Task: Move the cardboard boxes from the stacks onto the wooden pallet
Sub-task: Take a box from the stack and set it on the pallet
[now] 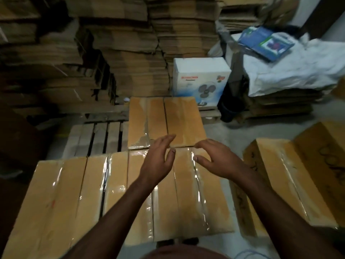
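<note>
Both hands, the left hand (pixel 157 161) and right hand (pixel 214 158), hovered open and empty above the taped tan cardboard boxes (pixel 130 193) already lying on the slatted wooden pallet (pixel 99 137); next, probably fetching another from the tan box stack (pixel 291 176) on the right

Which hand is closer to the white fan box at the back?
Right. The right hand hovers almost straight below the white fan box; the left hand hovers farther to the left.
</note>
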`<state>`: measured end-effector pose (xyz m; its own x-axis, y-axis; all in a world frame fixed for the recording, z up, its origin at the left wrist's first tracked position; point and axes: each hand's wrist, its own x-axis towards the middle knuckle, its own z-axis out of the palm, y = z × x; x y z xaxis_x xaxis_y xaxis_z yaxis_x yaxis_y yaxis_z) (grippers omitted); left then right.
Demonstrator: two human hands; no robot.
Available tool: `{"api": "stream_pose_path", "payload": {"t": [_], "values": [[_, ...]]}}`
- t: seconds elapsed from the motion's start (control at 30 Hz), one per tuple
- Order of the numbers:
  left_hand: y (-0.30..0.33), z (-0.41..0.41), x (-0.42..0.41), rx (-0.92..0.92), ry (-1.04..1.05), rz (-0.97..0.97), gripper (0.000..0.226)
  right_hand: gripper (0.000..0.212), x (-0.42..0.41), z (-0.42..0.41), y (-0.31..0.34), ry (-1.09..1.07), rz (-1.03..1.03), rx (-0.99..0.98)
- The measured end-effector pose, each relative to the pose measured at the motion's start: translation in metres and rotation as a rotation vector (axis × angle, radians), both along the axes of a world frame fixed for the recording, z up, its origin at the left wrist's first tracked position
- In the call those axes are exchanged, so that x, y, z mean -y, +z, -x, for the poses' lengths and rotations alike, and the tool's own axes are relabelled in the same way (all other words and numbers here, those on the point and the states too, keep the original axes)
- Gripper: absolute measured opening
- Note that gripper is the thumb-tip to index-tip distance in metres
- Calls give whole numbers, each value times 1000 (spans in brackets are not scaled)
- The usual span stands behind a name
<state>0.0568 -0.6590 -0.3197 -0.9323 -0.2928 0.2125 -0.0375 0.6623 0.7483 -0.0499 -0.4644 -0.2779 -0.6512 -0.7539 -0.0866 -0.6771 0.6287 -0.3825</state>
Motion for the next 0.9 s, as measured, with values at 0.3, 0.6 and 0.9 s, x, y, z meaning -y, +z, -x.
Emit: {"api": "stream_pose_path", "payload": {"t": [0.3, 0.6, 0.9], "values": [[23, 33, -90, -48, -356, 71, 43, 45, -109, -24, 17, -214, 23, 64], [30, 79, -235, -23, -544, 69, 44, 44, -262, -20, 32, -389, 101, 32], [42, 142, -459, 12, -716, 7, 39, 40, -477, 2, 33, -577, 185, -10]]}}
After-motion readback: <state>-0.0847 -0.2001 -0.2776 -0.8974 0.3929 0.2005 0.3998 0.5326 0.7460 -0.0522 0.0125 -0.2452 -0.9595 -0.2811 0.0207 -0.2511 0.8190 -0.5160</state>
